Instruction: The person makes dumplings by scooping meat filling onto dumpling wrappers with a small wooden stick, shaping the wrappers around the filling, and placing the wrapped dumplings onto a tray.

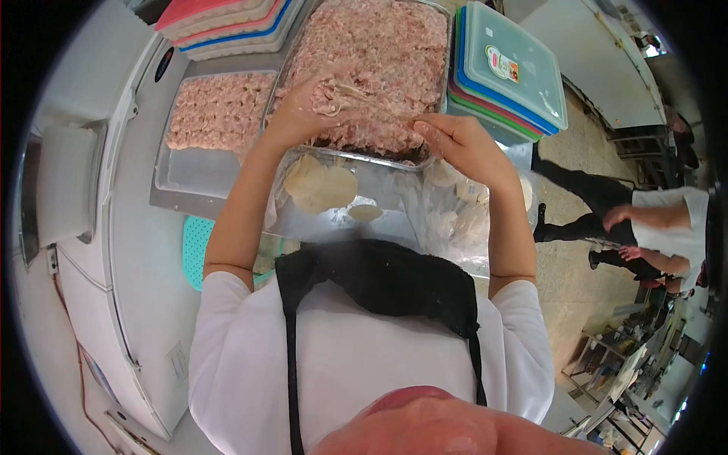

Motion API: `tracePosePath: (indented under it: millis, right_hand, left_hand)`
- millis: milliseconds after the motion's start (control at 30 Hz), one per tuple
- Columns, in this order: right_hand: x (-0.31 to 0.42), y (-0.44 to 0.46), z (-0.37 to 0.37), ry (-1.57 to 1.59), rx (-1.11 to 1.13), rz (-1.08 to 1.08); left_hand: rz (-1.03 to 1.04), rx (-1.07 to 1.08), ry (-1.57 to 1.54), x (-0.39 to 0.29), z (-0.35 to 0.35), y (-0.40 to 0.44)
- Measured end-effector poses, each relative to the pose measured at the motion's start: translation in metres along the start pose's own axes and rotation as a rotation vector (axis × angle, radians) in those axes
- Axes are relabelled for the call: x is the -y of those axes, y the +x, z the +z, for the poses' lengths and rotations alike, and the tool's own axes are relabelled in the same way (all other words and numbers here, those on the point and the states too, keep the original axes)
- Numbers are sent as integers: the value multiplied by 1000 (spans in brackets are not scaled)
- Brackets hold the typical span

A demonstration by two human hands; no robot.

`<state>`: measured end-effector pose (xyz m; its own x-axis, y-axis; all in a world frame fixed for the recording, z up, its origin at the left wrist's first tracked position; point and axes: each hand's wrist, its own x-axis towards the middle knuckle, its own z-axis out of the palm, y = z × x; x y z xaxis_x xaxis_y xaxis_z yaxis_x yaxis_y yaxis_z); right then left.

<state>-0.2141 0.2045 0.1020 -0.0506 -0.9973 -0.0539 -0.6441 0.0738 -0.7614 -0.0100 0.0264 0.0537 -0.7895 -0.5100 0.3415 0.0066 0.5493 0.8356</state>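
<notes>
My left hand [307, 110] is curled at the front left of a big metal tray [413, 164] heaped with pale pink minced meat [379, 45]. In its fingers is a round dough wrapper [334, 106] with some meat on it. My right hand [462, 144] is at the tray's front right corner, thumb and fingers pinched on a thin, stick-like tool [406, 118] that points toward the left hand. The tool's far end blends into the meat. Loose dough wrappers [322, 186] lie on the work surface just in front of the tray.
On the left, a shallow tray [189, 173] holds rows of filled dumplings [216, 110]. Stacked lidded containers [227, 30] stand behind it; more coloured-lid containers [516, 64] rise at the right. Plastic bags [459, 220] lie front right. A person [637, 212] stands farther right.
</notes>
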Motion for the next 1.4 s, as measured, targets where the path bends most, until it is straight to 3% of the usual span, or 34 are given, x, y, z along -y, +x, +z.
tracePosePath:
  millis: [33, 167, 233, 300, 367, 433, 500, 600, 633, 767, 833, 933, 1033, 1133, 1200, 1233, 1300, 1333, 1400]
  right_hand:
    - [1, -1, 4, -33, -39, -44]
    - [-24, 10, 28, -152, -219, -290]
    - [-58, 23, 39, -207, -228, -251]
    - [-78, 24, 39, -325, -194, -125]
    - [-97, 16, 24, -499, -116, 86]
    - [-103, 11, 16, -369, -187, 37]
    - [-85, 1, 6, -73, -242, 1]
    - [-34, -10, -8, 249, -126, 49]
    - [-30, -10, -5, 198, -130, 8]
    - [-24, -6, 9, 44, -114, -81]
    - [-28, -3, 17, -2, -106, -119]
    - [-43, 4, 25, -42, -115, -201]
    - [-49, 10, 24, -116, -108, -219]
    - [-39, 9, 21, -295, -165, -153]
    - [-29, 2, 37, -344, -253, -150]
    - [-30, 4, 42, -219, -208, -143]
    - [-37, 2, 55, 29, -114, -122]
    - [-46, 3, 58, 10, -87, -132]
    - [-60, 7, 57, -16, -42, -146]
  left_hand:
    - [23, 112, -4, 1, -4, 1]
    - [-246, 152, -55, 13, -11, 3]
    - [-370, 134, 4, 19, -10, 2]
    - [-323, 114, 175, 71, -9, -12]
    - [-318, 79, 278, 71, -11, -13]
    - [-359, 33, 301, 15, -16, -10]
    - [-174, 41, 243, 2, -20, -4]
    - [-11, -50, 131, -10, -12, 4]
    - [25, -93, 89, -13, -9, 6]
    - [-185, 250, 62, -23, -15, 11]
    - [-259, 292, 13, -18, -20, 14]
    - [11, 134, 257, 23, -13, -1]
    - [-132, 207, 297, 21, -12, -4]
    - [-350, 153, 123, 38, -6, -5]
    - [-476, 137, -275, 41, -8, -4]
    - [-537, 131, -478, 39, -8, -4]
    - [-346, 203, -98, 28, -11, -5]
    - [-247, 229, 90, 25, -11, -6]
    - [-175, 342, 90, 33, -8, -6]
